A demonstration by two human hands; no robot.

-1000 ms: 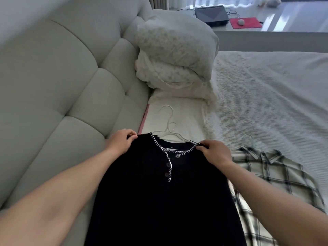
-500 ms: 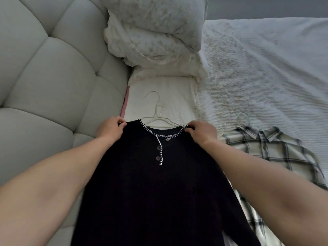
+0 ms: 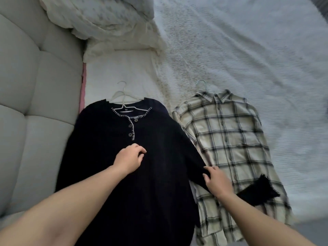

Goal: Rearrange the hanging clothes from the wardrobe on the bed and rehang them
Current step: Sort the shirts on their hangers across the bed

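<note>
A black knit top [image 3: 99, 157] with white stitched neckline lies flat on the bed, its white hanger [image 3: 122, 98] poking out at the neck. My left hand [image 3: 128, 158] hovers over or rests on its chest, fingers loosely curled, holding nothing. My right hand [image 3: 215, 181] grips the top's right sleeve, which lies across a cream plaid shirt [image 3: 229, 139]. The plaid shirt lies flat to the right with its pale hanger hook [image 3: 201, 83] showing above the collar.
A padded grey headboard [image 3: 32, 103] runs along the left. A heap of white bedding [image 3: 106, 20] sits at the top. The white textured bedspread [image 3: 248, 50] spreads to the right of the clothes.
Both hands let go of the black top's shoulders and moved down: the left to the chest, the right to the sleeve. The camera tilted down, so the whole plaid shirt shows.
</note>
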